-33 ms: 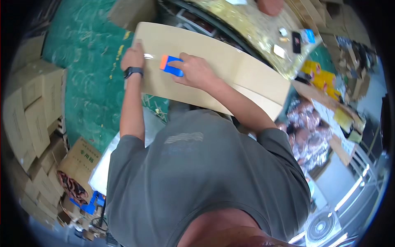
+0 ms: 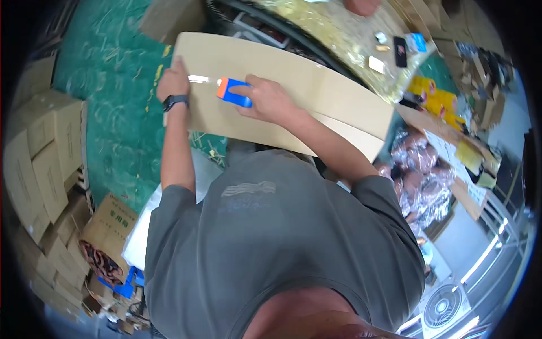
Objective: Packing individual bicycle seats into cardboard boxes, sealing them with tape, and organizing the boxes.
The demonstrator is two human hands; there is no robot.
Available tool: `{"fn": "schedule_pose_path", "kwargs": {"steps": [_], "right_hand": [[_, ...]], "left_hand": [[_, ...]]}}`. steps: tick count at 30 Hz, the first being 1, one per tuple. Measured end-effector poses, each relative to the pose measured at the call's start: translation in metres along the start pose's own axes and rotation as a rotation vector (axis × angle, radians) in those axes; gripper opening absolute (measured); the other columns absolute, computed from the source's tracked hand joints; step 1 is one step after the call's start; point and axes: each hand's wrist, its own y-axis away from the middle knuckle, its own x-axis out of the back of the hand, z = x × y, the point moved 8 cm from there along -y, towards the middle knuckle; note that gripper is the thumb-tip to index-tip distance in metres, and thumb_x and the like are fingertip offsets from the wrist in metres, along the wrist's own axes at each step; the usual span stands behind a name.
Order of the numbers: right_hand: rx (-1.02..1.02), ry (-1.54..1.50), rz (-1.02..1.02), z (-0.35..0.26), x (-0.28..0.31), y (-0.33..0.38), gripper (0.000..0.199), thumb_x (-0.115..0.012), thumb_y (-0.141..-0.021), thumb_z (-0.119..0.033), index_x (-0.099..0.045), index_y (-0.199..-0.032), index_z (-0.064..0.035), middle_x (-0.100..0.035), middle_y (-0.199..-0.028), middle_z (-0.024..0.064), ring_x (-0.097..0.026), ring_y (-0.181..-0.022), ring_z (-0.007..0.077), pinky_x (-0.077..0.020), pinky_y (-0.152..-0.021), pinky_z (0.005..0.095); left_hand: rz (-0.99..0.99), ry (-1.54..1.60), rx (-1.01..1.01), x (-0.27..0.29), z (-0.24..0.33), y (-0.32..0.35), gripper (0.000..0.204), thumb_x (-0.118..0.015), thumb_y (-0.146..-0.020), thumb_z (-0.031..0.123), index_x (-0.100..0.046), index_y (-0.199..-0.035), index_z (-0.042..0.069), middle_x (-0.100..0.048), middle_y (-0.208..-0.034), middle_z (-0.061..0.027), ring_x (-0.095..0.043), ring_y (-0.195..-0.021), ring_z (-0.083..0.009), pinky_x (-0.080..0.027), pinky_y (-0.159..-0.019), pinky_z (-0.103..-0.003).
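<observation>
A large tan cardboard box (image 2: 282, 70) lies in front of me, tilted down toward the right. My left hand (image 2: 173, 83), a dark watch on its wrist, grips the box's left end with the thumb along the edge. My right hand (image 2: 268, 99) is closed round a blue and orange tape dispenser (image 2: 236, 93), pressed against the box's top. Between the left edge and the dispenser runs a shiny strip of clear tape (image 2: 200, 79). The fingertips under the dispenser are partly hidden.
Stacked cartons (image 2: 48, 155) line the left side of the green floor (image 2: 116, 79). A table covered in yellowish film (image 2: 339, 34) stands beyond the box, with a dark phone-like object (image 2: 400, 52) on it. Plastic-wrapped brown items (image 2: 420, 175) and a white fan (image 2: 443, 305) are at right.
The box and my left hand have shifted slightly left in view. The dispenser sits a little farther right along the box, and the bare stretch of clear tape behind it is longer.
</observation>
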Motion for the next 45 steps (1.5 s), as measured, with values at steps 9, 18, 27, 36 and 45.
{"fn": "schedule_pose_path", "kwargs": {"steps": [9, 18, 27, 36, 45], "right_hand": [[-0.154, 0.143, -0.159, 0.207, 0.115, 0.286, 0.044, -0.087, -0.079, -0.027, -0.082, -0.121, -0.0172, -0.068, -0.098, 0.0133, -0.074, -0.089, 0.0365, -0.0621, -0.08, 0.0482], [-0.056, 0.147, -0.08, 0.297, 0.142, 0.418, 0.039, -0.088, -0.078, -0.024, -0.081, -0.115, -0.0151, -0.07, -0.104, 0.0123, -0.075, -0.098, 0.0378, -0.0615, -0.087, 0.0499], [-0.16, 0.136, -0.056, 0.46, 0.038, 0.469, 0.029, -0.091, -0.074, -0.027, -0.081, -0.099, -0.0143, -0.072, -0.104, 0.0141, -0.075, -0.1, 0.0406, -0.0616, -0.087, 0.052], [-0.33, 0.268, 0.574, 0.519, 0.168, 0.401, 0.047, -0.068, -0.098, -0.009, -0.067, -0.145, -0.0101, -0.073, -0.118, 0.0144, -0.066, -0.122, 0.0366, -0.0506, -0.112, 0.0479], [-0.976, -0.173, 0.874, 0.456, 0.111, 0.435, 0.065, -0.059, -0.109, -0.052, -0.059, -0.15, -0.0016, -0.064, -0.153, 0.0302, -0.056, -0.148, 0.0471, -0.0433, -0.125, 0.054]], "left_hand": [[0.606, -0.12, -0.093, 0.009, 0.007, 0.042, 0.089, -0.049, -0.106, 0.075, -0.06, -0.157, 0.002, -0.058, -0.162, -0.0289, -0.052, -0.151, -0.0483, -0.043, -0.121, -0.063], [0.221, -0.064, -0.842, -0.214, 0.316, 0.431, 0.103, -0.059, -0.105, 0.061, -0.027, -0.172, -0.01, -0.023, -0.182, -0.0318, -0.016, -0.171, -0.0454, -0.009, -0.138, -0.062], [0.273, -0.128, -0.835, -0.223, 0.324, 0.418, 0.102, -0.061, -0.106, 0.061, -0.028, -0.172, -0.01, -0.022, -0.182, -0.031, -0.016, -0.171, -0.0458, -0.008, -0.138, -0.062], [0.268, 0.414, -0.733, -0.143, 0.235, 0.388, 0.085, -0.069, -0.105, 0.035, -0.033, -0.17, -0.007, -0.031, -0.178, -0.0326, -0.026, -0.167, -0.0477, -0.018, -0.138, -0.054], [0.756, -0.164, -0.128, 0.008, 0.041, 0.18, 0.1, -0.065, -0.103, 0.067, -0.049, -0.159, -0.014, -0.052, -0.163, -0.0362, -0.049, -0.152, -0.0489, -0.035, -0.129, -0.054]]}}
